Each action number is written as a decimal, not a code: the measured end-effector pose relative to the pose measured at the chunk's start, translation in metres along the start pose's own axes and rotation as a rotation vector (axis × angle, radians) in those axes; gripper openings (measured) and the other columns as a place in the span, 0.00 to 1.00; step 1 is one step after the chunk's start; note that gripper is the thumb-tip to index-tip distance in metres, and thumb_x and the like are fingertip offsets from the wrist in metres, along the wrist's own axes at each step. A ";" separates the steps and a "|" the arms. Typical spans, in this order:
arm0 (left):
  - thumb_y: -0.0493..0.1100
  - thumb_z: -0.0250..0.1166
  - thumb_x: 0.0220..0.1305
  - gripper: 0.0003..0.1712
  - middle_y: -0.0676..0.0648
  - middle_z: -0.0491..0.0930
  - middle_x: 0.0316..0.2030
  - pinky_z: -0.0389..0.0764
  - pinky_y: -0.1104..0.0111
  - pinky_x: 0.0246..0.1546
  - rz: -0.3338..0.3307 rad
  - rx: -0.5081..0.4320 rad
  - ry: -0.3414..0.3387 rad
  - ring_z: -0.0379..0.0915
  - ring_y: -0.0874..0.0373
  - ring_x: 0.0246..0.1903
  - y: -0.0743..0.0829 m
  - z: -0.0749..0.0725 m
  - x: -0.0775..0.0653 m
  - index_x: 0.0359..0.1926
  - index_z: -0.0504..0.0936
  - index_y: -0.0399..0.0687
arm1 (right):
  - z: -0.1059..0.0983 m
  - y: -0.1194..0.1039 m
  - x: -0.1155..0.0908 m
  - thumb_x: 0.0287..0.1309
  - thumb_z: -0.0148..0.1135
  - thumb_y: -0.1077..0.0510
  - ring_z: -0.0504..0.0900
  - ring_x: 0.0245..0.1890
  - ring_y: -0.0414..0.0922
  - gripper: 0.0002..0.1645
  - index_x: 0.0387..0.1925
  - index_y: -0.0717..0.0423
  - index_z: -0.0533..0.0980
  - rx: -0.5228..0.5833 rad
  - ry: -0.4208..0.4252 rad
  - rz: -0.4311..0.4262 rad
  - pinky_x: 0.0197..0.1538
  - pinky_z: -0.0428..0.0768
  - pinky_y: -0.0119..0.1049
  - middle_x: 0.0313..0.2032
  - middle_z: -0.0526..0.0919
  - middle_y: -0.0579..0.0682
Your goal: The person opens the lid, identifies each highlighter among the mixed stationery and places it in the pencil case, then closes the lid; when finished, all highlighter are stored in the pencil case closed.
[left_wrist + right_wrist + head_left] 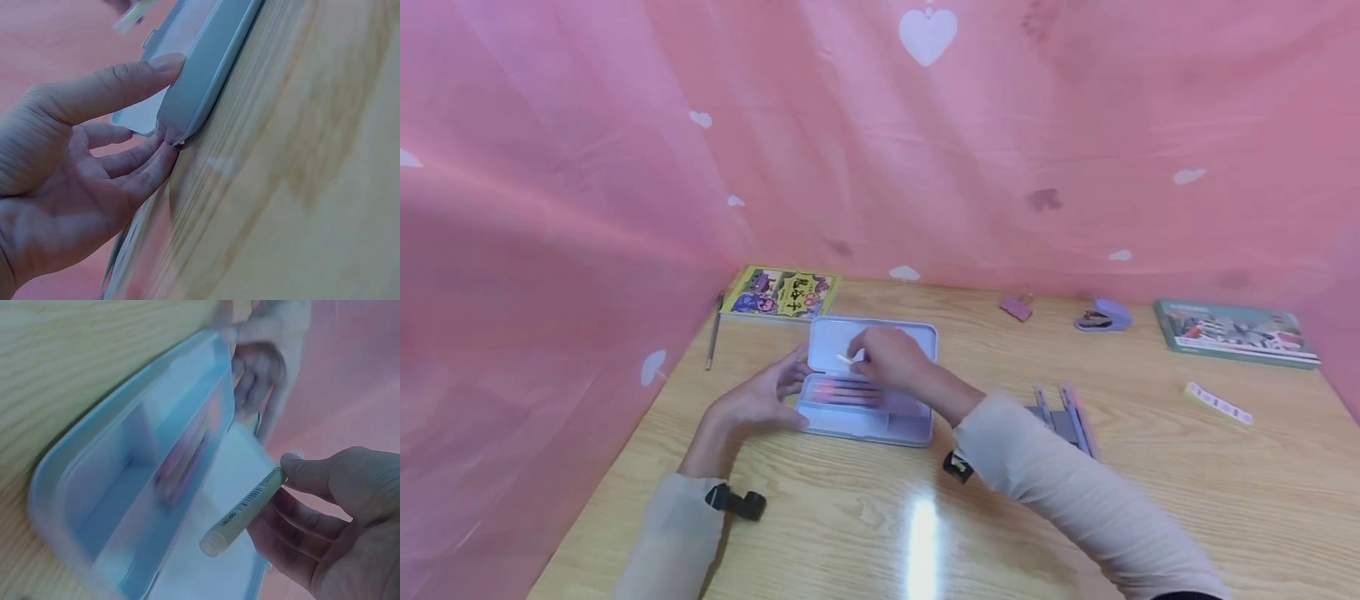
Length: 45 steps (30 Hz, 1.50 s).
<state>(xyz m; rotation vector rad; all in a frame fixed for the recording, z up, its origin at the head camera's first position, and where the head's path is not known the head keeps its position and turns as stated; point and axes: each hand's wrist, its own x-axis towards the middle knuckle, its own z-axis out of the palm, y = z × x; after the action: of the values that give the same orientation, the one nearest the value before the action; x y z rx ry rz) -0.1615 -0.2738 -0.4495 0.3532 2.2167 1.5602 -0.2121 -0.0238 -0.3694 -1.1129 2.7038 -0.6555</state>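
Note:
A pale blue pencil case (850, 423) lies opened on the table, its lid (827, 340) tipped back on the far side. My left hand (758, 397) holds the case's left end, with the thumb against the front wall and the fingers at the hinge side. Several pens (844, 393) with pinkish ends lie in the rear compartment. Above the case, my right hand (887, 357) pinches a yellow highlighter (244, 512) by one end between thumb and fingers. A barcode runs along its barrel, and its clear end points down over the lid in the right wrist view.
Behind the case is a yellow comic-style book (782, 293), with a pencil (713, 337) to its left. Further right are a pink clip (1017, 307), a purple stapler (1105, 317), a green box (1236, 333) and a white strip (1219, 403). Pens (1078, 421) lie beyond the right sleeve.

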 end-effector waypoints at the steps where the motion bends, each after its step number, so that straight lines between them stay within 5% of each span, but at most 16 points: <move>1: 0.33 0.78 0.35 0.74 0.42 0.61 0.63 0.68 0.61 0.64 -0.010 -0.004 -0.002 0.55 0.44 0.67 0.000 0.001 0.000 0.74 0.37 0.65 | 0.002 -0.005 0.002 0.55 0.65 0.58 0.79 0.32 0.39 0.12 0.43 0.53 0.83 -0.005 -0.009 -0.005 0.35 0.80 0.32 0.37 0.85 0.47; 8: 0.34 0.78 0.35 0.74 0.43 0.63 0.62 0.67 0.61 0.65 -0.019 0.009 -0.001 0.56 0.46 0.67 0.000 0.003 0.002 0.74 0.37 0.66 | 0.017 -0.021 0.013 0.55 0.65 0.58 0.81 0.40 0.44 0.13 0.44 0.51 0.83 -0.050 -0.052 -0.023 0.39 0.83 0.38 0.42 0.85 0.46; 18: 0.33 0.78 0.35 0.74 0.43 0.62 0.60 0.70 0.63 0.63 0.004 0.014 -0.002 0.56 0.43 0.67 0.005 -0.001 -0.002 0.74 0.36 0.64 | 0.057 -0.023 0.024 0.52 0.66 0.57 0.78 0.28 0.40 0.04 0.31 0.49 0.83 -0.056 -0.123 -0.056 0.26 0.77 0.30 0.29 0.83 0.42; 28: 0.33 0.78 0.36 0.74 0.41 0.62 0.59 0.66 0.63 0.66 0.018 0.013 -0.026 0.55 0.45 0.67 0.002 -0.001 0.000 0.74 0.35 0.63 | 0.064 -0.024 0.022 0.51 0.66 0.55 0.75 0.28 0.39 0.08 0.35 0.49 0.83 -0.075 -0.139 -0.019 0.25 0.75 0.29 0.28 0.81 0.41; 36: 0.33 0.77 0.36 0.74 0.41 0.61 0.62 0.68 0.61 0.64 -0.016 0.003 -0.004 0.54 0.42 0.67 0.006 -0.001 -0.002 0.74 0.36 0.63 | 0.032 -0.021 0.008 0.54 0.64 0.49 0.77 0.31 0.41 0.17 0.44 0.51 0.82 -0.038 -0.072 -0.011 0.31 0.79 0.33 0.36 0.83 0.45; 45: 0.31 0.77 0.36 0.73 0.40 0.60 0.62 0.70 0.60 0.62 -0.030 0.003 0.005 0.53 0.40 0.67 0.007 0.003 -0.002 0.74 0.38 0.66 | -0.025 0.038 -0.068 0.53 0.66 0.51 0.82 0.32 0.44 0.20 0.46 0.56 0.81 0.012 0.107 0.036 0.28 0.80 0.34 0.36 0.85 0.53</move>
<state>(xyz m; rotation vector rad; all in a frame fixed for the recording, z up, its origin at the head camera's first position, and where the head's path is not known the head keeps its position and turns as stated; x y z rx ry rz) -0.1582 -0.2701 -0.4437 0.3149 2.2180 1.5445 -0.1948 0.0564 -0.3656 -1.0533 2.7977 -0.7458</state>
